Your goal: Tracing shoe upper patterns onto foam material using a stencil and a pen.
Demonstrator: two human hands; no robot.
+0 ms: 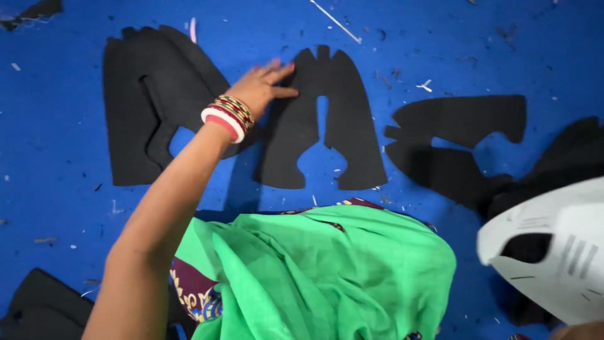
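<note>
Three black cut pieces (322,119) lie on blue lint-flecked surface (50,126) beneath left hand (261,88).

Left hand (261,88) flat on black cut-out (321,119).

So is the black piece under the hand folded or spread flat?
Spread flat: the black piece lies open on the blue surface.

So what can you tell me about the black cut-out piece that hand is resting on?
The middle black cut-out piece looks like thin, matte felt or foam fabric. It lies flat on the blue surface, its two broad lobes joined at the top by a small notched tab and split by a narrow slot that widens below. The left hand, wrist ringed with bangles, presses its fingers on the upper left edge.
</note>
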